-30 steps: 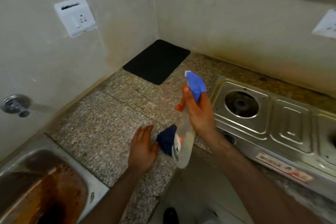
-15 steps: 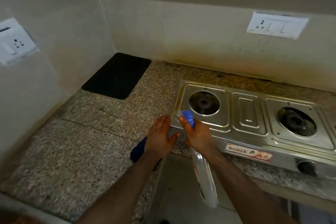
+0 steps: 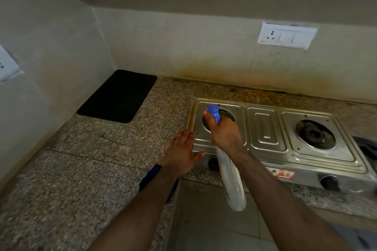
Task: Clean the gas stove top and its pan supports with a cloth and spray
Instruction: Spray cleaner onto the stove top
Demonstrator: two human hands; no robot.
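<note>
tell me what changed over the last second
The right hand carried the spray bottle from over the counter to above the stove's left burner. The left hand let go of the blue cloth and moved to the stove edge. The right grip stays shut on the bottle.

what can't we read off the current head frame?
- Left burner: mostly hidden by the right hand and spray bottle.
- Blue cloth: mostly hidden under the left hand's forearm.
- Stove front label: blurred, partly covered.
- Dark object at the right edge: cut off.
</note>
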